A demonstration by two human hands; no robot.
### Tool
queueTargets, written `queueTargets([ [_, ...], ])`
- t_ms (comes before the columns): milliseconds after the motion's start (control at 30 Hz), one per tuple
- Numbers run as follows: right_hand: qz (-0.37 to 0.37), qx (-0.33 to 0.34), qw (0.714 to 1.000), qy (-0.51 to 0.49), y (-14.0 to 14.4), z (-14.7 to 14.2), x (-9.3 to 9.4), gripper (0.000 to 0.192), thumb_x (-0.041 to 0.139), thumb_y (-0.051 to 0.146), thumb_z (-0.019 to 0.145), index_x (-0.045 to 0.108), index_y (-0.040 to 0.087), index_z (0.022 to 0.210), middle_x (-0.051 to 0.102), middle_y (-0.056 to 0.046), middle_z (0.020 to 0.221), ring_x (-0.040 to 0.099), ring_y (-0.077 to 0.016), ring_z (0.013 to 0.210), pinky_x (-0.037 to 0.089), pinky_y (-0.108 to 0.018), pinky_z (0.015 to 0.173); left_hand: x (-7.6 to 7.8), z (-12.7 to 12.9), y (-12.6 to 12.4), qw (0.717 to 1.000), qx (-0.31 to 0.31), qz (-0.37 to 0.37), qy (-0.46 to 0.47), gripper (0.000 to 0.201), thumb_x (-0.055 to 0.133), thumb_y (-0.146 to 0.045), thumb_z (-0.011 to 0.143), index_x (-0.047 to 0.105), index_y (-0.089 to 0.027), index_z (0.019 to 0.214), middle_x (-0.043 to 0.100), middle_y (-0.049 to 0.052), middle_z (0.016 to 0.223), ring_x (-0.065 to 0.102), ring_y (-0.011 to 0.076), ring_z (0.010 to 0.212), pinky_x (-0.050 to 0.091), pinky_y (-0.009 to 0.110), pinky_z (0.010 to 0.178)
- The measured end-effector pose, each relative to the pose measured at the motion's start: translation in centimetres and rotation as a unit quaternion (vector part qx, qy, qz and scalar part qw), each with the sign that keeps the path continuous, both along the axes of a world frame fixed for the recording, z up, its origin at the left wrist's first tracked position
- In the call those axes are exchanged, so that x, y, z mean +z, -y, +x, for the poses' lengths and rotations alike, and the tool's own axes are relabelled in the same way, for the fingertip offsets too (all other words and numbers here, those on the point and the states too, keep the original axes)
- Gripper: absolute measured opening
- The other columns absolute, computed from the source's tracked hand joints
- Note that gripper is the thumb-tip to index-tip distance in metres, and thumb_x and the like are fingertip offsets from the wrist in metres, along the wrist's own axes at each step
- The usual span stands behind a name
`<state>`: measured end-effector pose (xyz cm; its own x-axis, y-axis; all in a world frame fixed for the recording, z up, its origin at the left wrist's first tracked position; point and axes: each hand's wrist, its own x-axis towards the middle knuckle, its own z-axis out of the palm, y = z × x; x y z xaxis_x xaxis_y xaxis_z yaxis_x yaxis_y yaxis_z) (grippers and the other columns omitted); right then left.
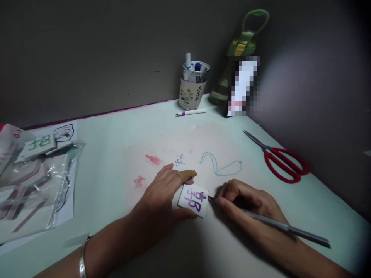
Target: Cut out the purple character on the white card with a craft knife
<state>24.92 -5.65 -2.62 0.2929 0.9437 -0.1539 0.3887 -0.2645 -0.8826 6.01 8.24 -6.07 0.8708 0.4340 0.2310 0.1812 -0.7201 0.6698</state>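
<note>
My left hand (pixel 169 189) is closed round the edges of a small white block (pixel 182 200), with the thumb below it and the fingers above. Purple character strokes are drawn on the block's top face. A tan cover sits on one finger of this hand. In a pen grip, my right hand (pixel 252 204) holds a slim grey craft knife (pixel 290 229). Its dark pointed tip meets the right side of the block, by the purple strokes. Beneath both hands lies a pale sheet (pixel 174 139) with red and blue marks and a blue swan-like outline.
Red-handled scissors (pixel 282 164) lie at the right. Behind are a cup of pens (pixel 191 87), a white-and-purple marker (pixel 191 112), a green bottle (pixel 222 90) and a blurred-out upright object (pixel 242 87). Plastic bags (pixel 31 193) and a green-marked block (pixel 39 146) are left.
</note>
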Motion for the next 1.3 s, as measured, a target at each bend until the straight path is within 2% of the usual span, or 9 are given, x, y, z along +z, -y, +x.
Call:
queueTargets([
  [267, 0.025, 0.001, 0.999, 0.030, 0.4, -0.4, -0.2, 0.029, 0.056, 0.036, 0.094, 0.049, 0.022, 0.070, 0.065, -0.002, 0.074, 0.057, -0.0152, 0.065, 0.043, -0.030, 0.058, 0.2, 0.4, 0.5, 0.999, 0.019, 0.038, 0.010, 0.068, 0.092, -0.031, 0.067, 0.053, -0.018, 0.121, 0.069, 0.011, 0.113, 0.063, 0.0345, 0.109, 0.045, 0.060, 0.106],
  [433, 0.072, 0.021, 0.994, 0.082, 0.7, -0.7, -0.9, 0.026, 0.055, 0.031, 0.096, 0.051, 0.023, 0.072, 0.062, -0.002, 0.072, 0.054, -0.0146, 0.062, 0.042, -0.031, 0.057, 0.4, 0.5, 0.8, 0.999, 0.029, 0.043, 0.005, 0.071, 0.093, -0.034, 0.065, 0.055, -0.015, 0.121, 0.067, 0.012, 0.107, 0.061, 0.0340, 0.102, 0.055, 0.052, 0.087],
  [567, 0.050, -0.006, 0.997, 0.065, 0.6, -0.9, -0.7, 0.028, 0.055, 0.035, 0.096, 0.051, 0.023, 0.071, 0.062, -0.001, 0.070, 0.053, -0.0148, 0.061, 0.042, -0.030, 0.054, 0.3, 0.5, 1.1, 0.998, 0.035, 0.048, 0.017, 0.071, 0.090, -0.040, 0.069, 0.054, -0.014, 0.124, 0.067, 0.011, 0.103, 0.060, 0.0322, 0.097, 0.054, 0.047, 0.079],
  [667, 0.022, -0.048, 0.998, 0.014, 0.4, -1.0, -0.4, 0.029, 0.059, 0.041, 0.093, 0.054, 0.023, 0.071, 0.064, -0.001, 0.072, 0.055, -0.0150, 0.063, 0.043, -0.028, 0.054, 0.1, 0.5, 1.2, 0.998, 0.039, 0.035, 0.020, 0.070, 0.086, -0.043, 0.073, 0.052, -0.017, 0.128, 0.066, 0.010, 0.104, 0.059, 0.0308, 0.097, 0.053, 0.045, 0.079],
  [867, 0.007, -0.077, 0.996, -0.036, 0.1, -0.8, -0.4, 0.033, 0.062, 0.045, 0.091, 0.055, 0.022, 0.068, 0.064, -0.001, 0.071, 0.054, -0.0144, 0.063, 0.044, -0.026, 0.055, 0.3, 0.4, 1.1, 0.999, 0.036, 0.007, 0.003, 0.081, 0.093, -0.042, 0.064, 0.051, -0.019, 0.130, 0.064, 0.008, 0.105, 0.057, 0.0305, 0.097, 0.051, 0.045, 0.081],
  [933, 0.012, -0.079, 0.996, -0.044, 0.0, -0.7, -0.4, 0.033, 0.062, 0.045, 0.091, 0.054, 0.022, 0.069, 0.064, -0.001, 0.071, 0.055, -0.0143, 0.063, 0.044, -0.025, 0.054, 0.7, 0.3, 1.1, 1.000, 0.026, -0.013, -0.004, 0.077, 0.090, -0.033, 0.069, 0.049, -0.020, 0.133, 0.063, 0.009, 0.110, 0.055, 0.0306, 0.101, 0.050, 0.046, 0.085],
  [1033, 0.018, -0.083, 0.996, -0.042, 0.1, -0.6, -0.5, 0.033, 0.063, 0.043, 0.091, 0.054, 0.022, 0.068, 0.063, -0.001, 0.070, 0.055, -0.0141, 0.063, 0.044, -0.025, 0.055, 1.4, 0.2, 1.1, 0.999, 0.013, -0.029, -0.018, 0.068, 0.074, -0.014, 0.076, 0.046, -0.022, 0.137, 0.061, 0.008, 0.113, 0.053, 0.0296, 0.107, 0.048, 0.047, 0.091],
  [1100, 0.016, -0.082, 0.996, -0.037, 0.2, -0.5, -0.5, 0.033, 0.063, 0.043, 0.091, 0.054, 0.022, 0.068, 0.064, 0.000, 0.070, 0.056, -0.0141, 0.063, 0.045, -0.025, 0.055, 1.6, 0.1, 1.2, 0.999, 0.006, -0.031, -0.019, 0.067, 0.067, -0.009, 0.076, 0.046, -0.022, 0.138, 0.060, 0.008, 0.113, 0.053, 0.0289, 0.107, 0.048, 0.047, 0.093],
  [1300, 0.027, -0.100, 0.994, -0.024, 0.2, -0.7, -0.7, 0.031, 0.063, 0.043, 0.090, 0.056, 0.023, 0.068, 0.066, -0.001, 0.071, 0.057, -0.0144, 0.063, 0.046, -0.025, 0.054, 0.8, 0.2, 1.2, 0.999, 0.028, -0.033, -0.007, 0.076, 0.077, -0.014, 0.070, 0.044, -0.021, 0.139, 0.063, 0.007, 0.113, 0.053, 0.0314, 0.113, 0.047, 0.050, 0.099],
])
